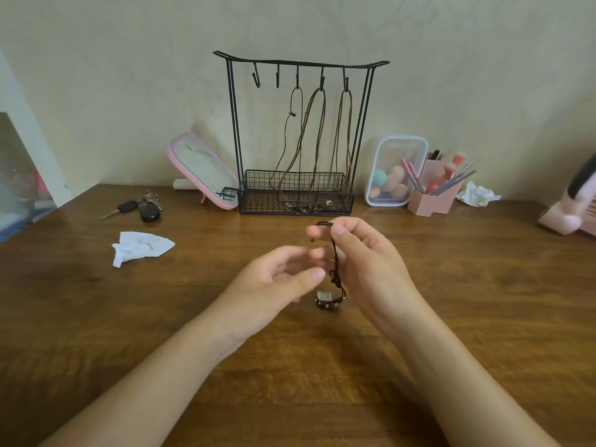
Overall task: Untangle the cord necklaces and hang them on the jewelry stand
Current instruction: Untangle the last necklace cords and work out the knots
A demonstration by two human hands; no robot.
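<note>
A black wire jewelry stand stands at the back of the wooden table. Three cord necklaces hang from its right-hand hooks: a thin dark one and two brown ones. Their pendants lie in the stand's basket. The two left hooks are bare. My right hand pinches a dark cord necklace near its top loop. The cord hangs down, knotted, with its beaded pendant touching the table. My left hand is beside the cord, fingers relaxed, holding nothing.
A pink-framed mirror leans left of the stand. Car keys and a white tissue lie at the left. A clear box of sponges, a pink brush holder, crumpled tissue and a pink device sit right.
</note>
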